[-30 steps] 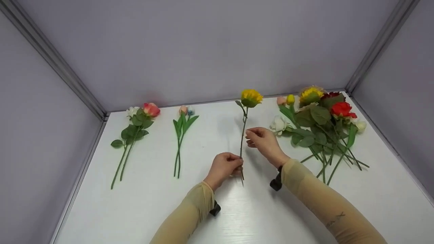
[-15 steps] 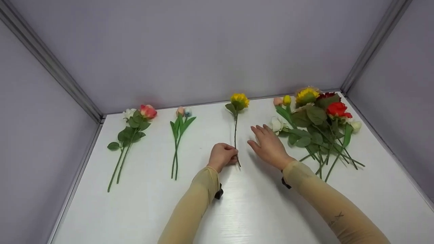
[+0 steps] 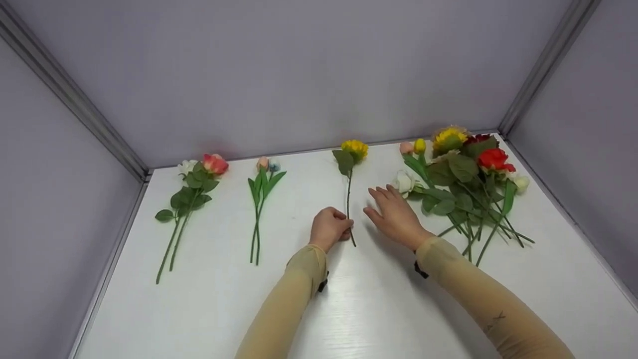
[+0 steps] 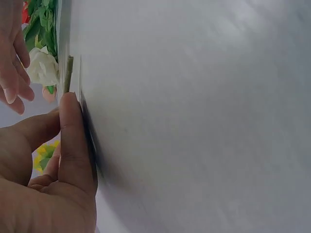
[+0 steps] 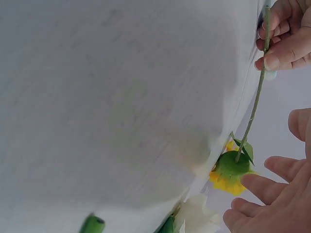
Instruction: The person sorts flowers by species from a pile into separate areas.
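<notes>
A yellow sunflower on a long thin stem lies near the middle of the white table, its head toward the back wall. My left hand pinches the lower stem between thumb and fingers, close over the tabletop. In the left wrist view the cut stem end sticks out past the fingertips. To the right of the stem, my right hand is spread with its fingers extended, holding nothing. Its fingertips are near a white rose. In the right wrist view the green underside of the sunflower head shows beyond those fingers.
Two crossed tulips, peach and blue, lie left of the sunflower. Farther left are a white and a pink rose. A heaped pile of mixed flowers, stems overlapping, fills the right side. Grey walls enclose the table's back and sides.
The sunflower has come down and slightly left onto the table in my left hand's pinch. My right hand has drawn slightly away from the stem and its fingers have spread.
</notes>
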`<state>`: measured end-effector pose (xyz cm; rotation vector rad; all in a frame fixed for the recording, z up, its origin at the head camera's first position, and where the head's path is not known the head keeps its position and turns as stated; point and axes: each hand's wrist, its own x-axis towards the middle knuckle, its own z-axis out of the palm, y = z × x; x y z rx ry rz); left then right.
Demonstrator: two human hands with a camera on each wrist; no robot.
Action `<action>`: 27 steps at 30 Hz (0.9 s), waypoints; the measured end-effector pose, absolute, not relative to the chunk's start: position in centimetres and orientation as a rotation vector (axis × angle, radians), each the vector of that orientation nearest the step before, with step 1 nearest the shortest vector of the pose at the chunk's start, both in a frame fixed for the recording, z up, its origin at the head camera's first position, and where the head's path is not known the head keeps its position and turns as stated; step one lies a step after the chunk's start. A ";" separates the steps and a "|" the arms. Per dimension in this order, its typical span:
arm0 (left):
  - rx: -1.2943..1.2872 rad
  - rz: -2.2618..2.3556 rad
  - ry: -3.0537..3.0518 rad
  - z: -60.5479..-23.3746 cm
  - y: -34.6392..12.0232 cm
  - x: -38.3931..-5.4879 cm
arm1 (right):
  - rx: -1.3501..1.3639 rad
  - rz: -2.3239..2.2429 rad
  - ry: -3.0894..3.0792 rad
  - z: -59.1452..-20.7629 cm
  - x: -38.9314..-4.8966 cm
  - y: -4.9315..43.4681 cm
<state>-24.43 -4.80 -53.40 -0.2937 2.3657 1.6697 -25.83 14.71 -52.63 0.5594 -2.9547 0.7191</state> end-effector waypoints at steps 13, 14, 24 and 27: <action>-0.003 1.474 2.660 -52.9 -5.4 -23.2 | 0.510 0.833 -2.787 -52.0 -25.8 18.0; 0.066 1.436 2.715 -52.8 -5.2 -23.0 | 0.472 0.861 -2.783 -52.0 -25.9 18.6; 0.780 0.888 2.921 -51.5 -1.7 -19.9 | 0.020 1.094 -2.751 -51.0 -25.7 27.7; 0.987 0.672 2.900 -51.2 -0.5 -18.9 | -0.103 1.140 -2.744 -50.5 -25.3 30.7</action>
